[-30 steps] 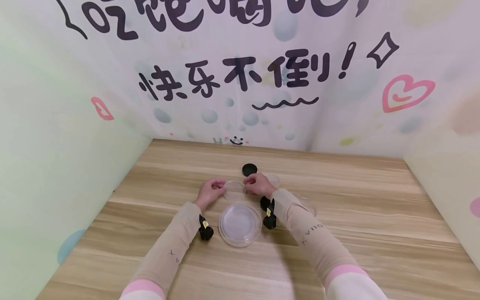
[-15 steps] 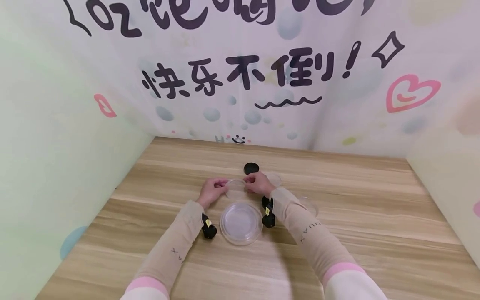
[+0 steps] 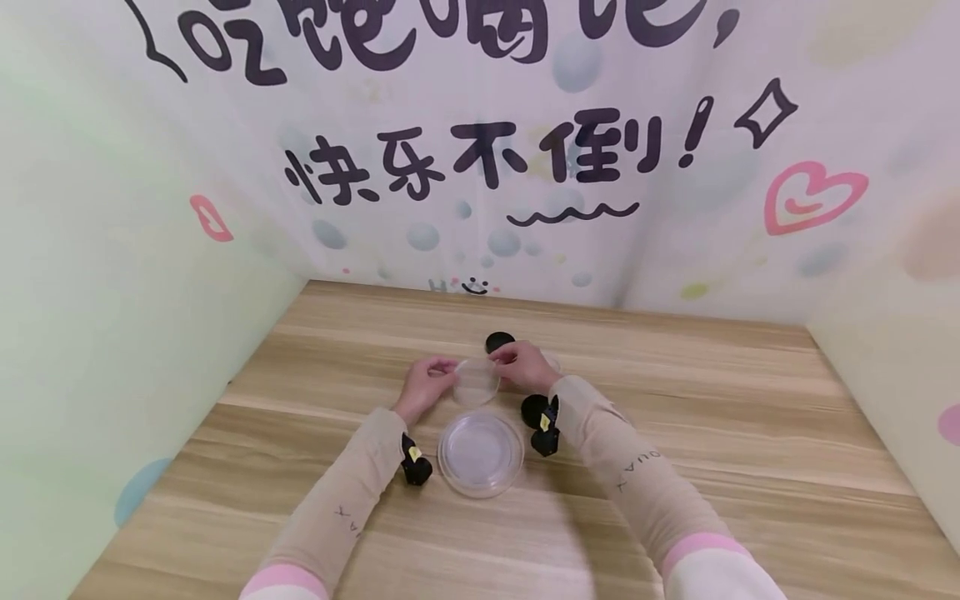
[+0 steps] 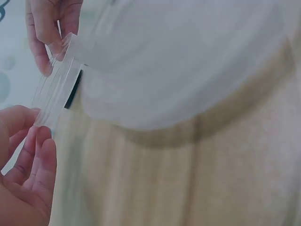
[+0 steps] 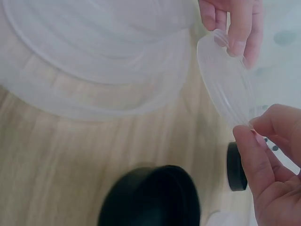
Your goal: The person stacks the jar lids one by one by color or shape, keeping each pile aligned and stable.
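Note:
In the head view, a clear shallow round dish (image 3: 477,383) is between my two hands, behind the larger stack. My left hand (image 3: 427,385) pinches its left rim between thumb and fingers. The fingers of my right hand (image 3: 523,365) pinch the upper right rim. Both wrist views show the dish (image 5: 225,82) tilted up on edge, with ridged lines along its side. Nearer to me, larger clear round dishes (image 3: 480,454) sit nested on the wooden table (image 3: 465,550).
A black round lid (image 3: 499,342) lies beyond my right hand. A black cup-like piece (image 5: 150,197) stands near my right wrist, beside the larger dishes. Another clear round piece (image 3: 553,363) shows partly behind my right hand. A printed cloth (image 3: 420,258) hangs along the table's back edge.
The held dish has turned its face more towards the head camera and shifted slightly right. My right fingers have moved up along its rim; the left hand keeps its pinch.

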{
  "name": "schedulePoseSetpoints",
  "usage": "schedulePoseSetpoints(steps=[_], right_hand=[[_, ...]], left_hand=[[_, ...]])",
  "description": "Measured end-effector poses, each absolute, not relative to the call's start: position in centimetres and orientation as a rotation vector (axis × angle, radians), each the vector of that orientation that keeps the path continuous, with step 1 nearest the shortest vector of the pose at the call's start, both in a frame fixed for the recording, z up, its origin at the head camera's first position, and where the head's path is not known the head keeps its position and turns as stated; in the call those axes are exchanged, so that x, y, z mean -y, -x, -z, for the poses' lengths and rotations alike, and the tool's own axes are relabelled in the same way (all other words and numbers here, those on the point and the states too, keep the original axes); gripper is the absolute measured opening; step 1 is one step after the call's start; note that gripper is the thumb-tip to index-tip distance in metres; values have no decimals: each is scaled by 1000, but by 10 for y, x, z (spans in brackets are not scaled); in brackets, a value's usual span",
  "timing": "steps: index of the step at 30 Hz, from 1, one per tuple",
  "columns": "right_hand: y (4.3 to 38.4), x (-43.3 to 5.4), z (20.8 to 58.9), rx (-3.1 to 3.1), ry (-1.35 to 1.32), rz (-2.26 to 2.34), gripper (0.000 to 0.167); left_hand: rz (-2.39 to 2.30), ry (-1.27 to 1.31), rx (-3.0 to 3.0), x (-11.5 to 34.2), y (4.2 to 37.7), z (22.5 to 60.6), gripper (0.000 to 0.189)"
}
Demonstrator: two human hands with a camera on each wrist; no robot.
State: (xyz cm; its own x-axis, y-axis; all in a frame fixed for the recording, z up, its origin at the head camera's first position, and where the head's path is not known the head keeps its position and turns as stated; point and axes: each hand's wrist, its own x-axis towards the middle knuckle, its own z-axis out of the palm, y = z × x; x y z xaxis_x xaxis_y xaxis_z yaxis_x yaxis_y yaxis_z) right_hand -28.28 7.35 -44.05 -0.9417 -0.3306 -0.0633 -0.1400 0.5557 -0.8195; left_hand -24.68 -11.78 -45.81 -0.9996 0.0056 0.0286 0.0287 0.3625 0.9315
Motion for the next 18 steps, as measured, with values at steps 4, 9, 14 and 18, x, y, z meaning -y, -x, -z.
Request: schedulePoseSetpoints(steps=[4,9,14,18], right_hand=[[275,-78,426,-2563,446,1356,25],[270,-84,415,-2513,463,1377,25],[267,-89,412,-2526,535,1347,22],[261,-91,413,-2474,587,1365,22]], left_hand=[[1803,70,2582,119,247,451,22],[1847,118,2606,120,244,441,22],[1876,161,2672,122,238,433,22],[1854,228,2737,125,235,429,22]])
